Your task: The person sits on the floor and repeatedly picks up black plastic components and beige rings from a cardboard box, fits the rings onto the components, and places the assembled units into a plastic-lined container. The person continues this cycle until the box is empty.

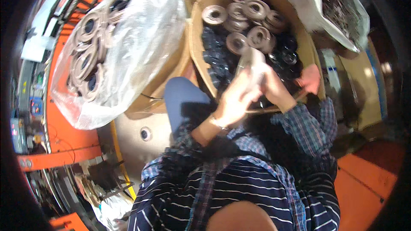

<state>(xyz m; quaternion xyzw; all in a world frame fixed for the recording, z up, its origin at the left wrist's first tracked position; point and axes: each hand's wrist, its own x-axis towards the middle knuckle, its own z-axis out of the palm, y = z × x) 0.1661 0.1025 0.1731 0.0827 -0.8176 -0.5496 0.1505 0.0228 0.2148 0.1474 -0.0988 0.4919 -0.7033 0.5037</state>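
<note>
My fingers (pixel 250 86) of both the left hand (pixel 237 98) and right hand (pixel 274 86) close around a small clear plastic bag (pixel 252 62), held over the near edge of the open cardboard box (pixel 197 38) of grey metal rings (pixel 252 10), with a big clear bag of rings (pixel 128 38) to its left.
</note>
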